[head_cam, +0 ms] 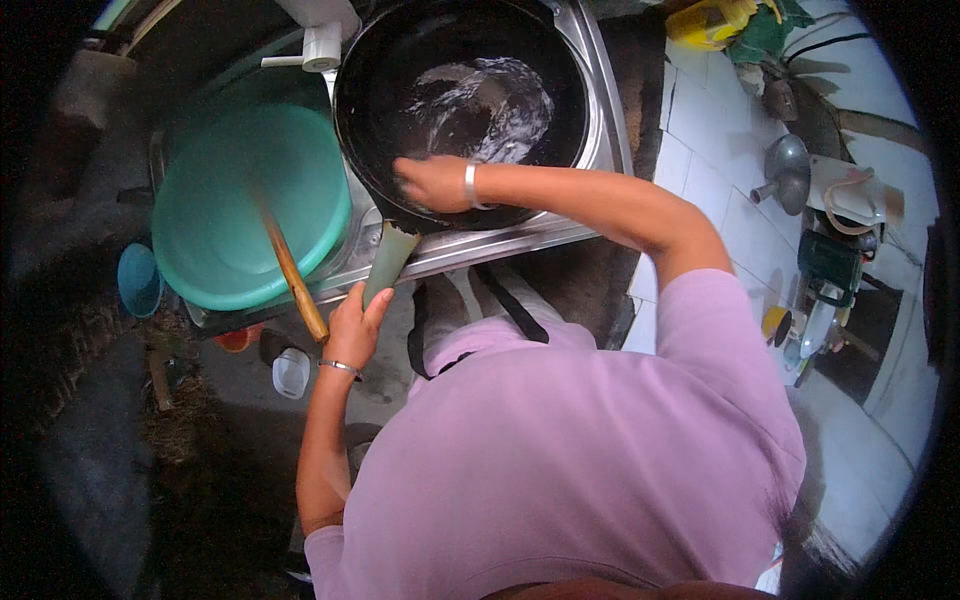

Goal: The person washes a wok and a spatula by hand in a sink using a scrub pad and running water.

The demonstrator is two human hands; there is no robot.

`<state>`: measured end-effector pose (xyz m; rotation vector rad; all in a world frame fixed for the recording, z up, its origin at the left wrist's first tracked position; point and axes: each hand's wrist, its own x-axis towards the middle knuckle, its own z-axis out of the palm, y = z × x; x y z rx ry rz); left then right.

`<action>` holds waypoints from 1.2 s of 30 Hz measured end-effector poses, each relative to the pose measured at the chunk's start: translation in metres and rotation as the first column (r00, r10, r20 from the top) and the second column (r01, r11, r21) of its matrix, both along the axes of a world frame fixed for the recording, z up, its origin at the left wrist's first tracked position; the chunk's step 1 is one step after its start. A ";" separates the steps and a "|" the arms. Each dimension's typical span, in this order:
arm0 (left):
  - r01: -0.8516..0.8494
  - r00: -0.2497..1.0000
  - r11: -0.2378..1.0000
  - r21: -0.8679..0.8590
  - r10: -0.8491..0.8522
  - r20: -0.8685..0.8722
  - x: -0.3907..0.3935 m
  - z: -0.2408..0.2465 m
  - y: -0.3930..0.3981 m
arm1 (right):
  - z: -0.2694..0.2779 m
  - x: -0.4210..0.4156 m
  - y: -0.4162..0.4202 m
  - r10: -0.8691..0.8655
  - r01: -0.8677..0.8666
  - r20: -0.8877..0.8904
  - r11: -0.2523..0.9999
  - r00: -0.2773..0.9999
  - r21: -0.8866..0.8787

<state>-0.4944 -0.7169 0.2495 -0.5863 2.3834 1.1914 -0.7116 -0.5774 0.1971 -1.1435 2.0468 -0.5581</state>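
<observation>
A large black wok [367,97] sits on the stainless steel sink [525,244], with a swirl of water [517,105] inside it. My left hand [354,319] grips the wok's grey-green tubular handle [391,259], which points towards me. Over the near side of the wok's interior is my right hand [435,184], blurred and with its fingers curled. Whether it holds something is hidden. To the left stands a green plastic basin [202,217]. A wooden stick or handle [289,270] leans out across its rim, close to my left hand.
A white tap [322,49] stands behind the basin and wok. Below the sink on the left are a blue basin [140,280], a red container [238,337] and a white plastic tub [291,373]. On the right, a white-tiled counter [697,165] carries a metal ladle [787,174] and several utensils.
</observation>
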 end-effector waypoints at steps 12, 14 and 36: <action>0.019 0.998 0.998 -0.067 -0.023 -0.060 0.005 -0.004 0.000 | -0.035 -0.155 -0.008 -0.495 0.487 -0.625 0.850 0.603 -0.202; -0.006 0.999 0.999 -0.046 0.003 -0.054 0.005 -0.003 0.000 | -0.019 -0.148 0.039 -0.313 0.490 -0.795 0.871 0.519 -0.023; -0.021 0.997 0.997 0.070 0.026 -0.076 0.002 -0.012 -0.007 | -0.004 -0.166 0.086 0.330 0.164 -0.850 0.890 0.411 0.425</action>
